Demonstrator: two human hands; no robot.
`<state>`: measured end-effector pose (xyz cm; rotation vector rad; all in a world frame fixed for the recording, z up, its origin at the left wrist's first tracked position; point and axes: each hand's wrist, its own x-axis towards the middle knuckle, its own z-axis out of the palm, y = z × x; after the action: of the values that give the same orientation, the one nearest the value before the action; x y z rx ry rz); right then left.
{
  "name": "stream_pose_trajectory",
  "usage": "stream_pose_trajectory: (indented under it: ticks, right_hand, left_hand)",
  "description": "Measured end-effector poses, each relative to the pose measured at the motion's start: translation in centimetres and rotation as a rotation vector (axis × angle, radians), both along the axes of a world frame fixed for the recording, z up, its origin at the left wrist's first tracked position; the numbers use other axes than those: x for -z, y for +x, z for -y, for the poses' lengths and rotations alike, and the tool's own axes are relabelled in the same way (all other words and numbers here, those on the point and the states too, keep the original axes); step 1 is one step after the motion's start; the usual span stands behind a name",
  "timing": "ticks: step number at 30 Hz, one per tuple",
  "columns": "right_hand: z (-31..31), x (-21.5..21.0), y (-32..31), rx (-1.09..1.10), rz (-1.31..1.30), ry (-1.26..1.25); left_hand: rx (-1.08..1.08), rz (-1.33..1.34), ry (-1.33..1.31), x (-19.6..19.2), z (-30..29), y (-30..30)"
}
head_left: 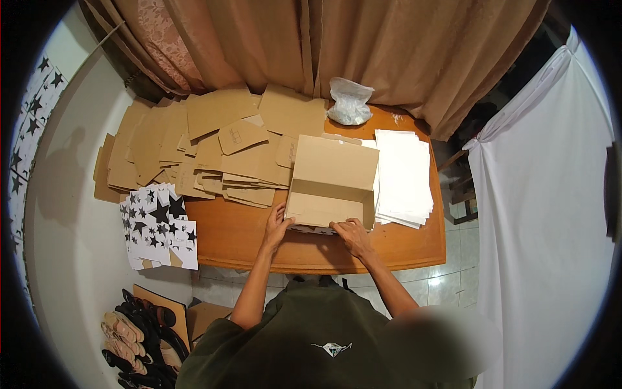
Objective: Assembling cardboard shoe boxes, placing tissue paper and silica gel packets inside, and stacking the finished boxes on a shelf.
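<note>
An open brown cardboard box [324, 206] sits near the table's front edge, its lid panel standing up at the back. My left hand [277, 227] grips its front left corner, thumb toward the front wall. My right hand [352, 235] has its fingers curled over the front wall, right of the middle. A strip of star-patterned paper [312, 229] shows along the box's front, between my hands; how it is fixed there, I cannot tell. Inside, I see bare cardboard. The box hides its own underside.
Flat cardboard pieces [220, 152] pile up at the back left of the wooden table [240, 240]. Star-printed sheets [159, 227] lie at the left edge. White sheets [403, 178] are stacked right of the box, a plastic bag [350, 102] behind. Shoes [139, 337] stand lower left.
</note>
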<state>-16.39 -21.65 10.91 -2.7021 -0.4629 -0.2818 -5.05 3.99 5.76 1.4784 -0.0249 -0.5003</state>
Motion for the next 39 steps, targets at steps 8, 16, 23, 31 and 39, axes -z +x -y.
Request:
stream_pose_trajectory:
  ticks: [8, 16, 23, 31, 39]
  right_hand:
    - [-0.3, 2.4, -1.9, 0.063, -0.266, -0.166]
    - [2.7, 1.1, -2.7, 0.508, 0.168, 0.296]
    - [4.0, 4.8, -3.0, 0.603, -0.27, 0.814]
    - [3.3, 6.7, -3.5, 0.565, -0.216, 0.458]
    - [2.6, 7.5, -3.6, 0.555, -0.173, 0.589]
  left_hand:
    - [0.057, -0.105, 0.052, 5.4, -1.1, -2.2]
    - [0.148, 0.25, 0.218, -0.8, -1.9, -2.4]
    - [0.174, 0.162, 0.103, 0.8, -1.3, -2.0]
    - [0.204, 0.531, 0.391, 1.7, -2.3, -1.7]
    - [0.203, 0.728, 0.651, 3.0, -2.7, -2.1]
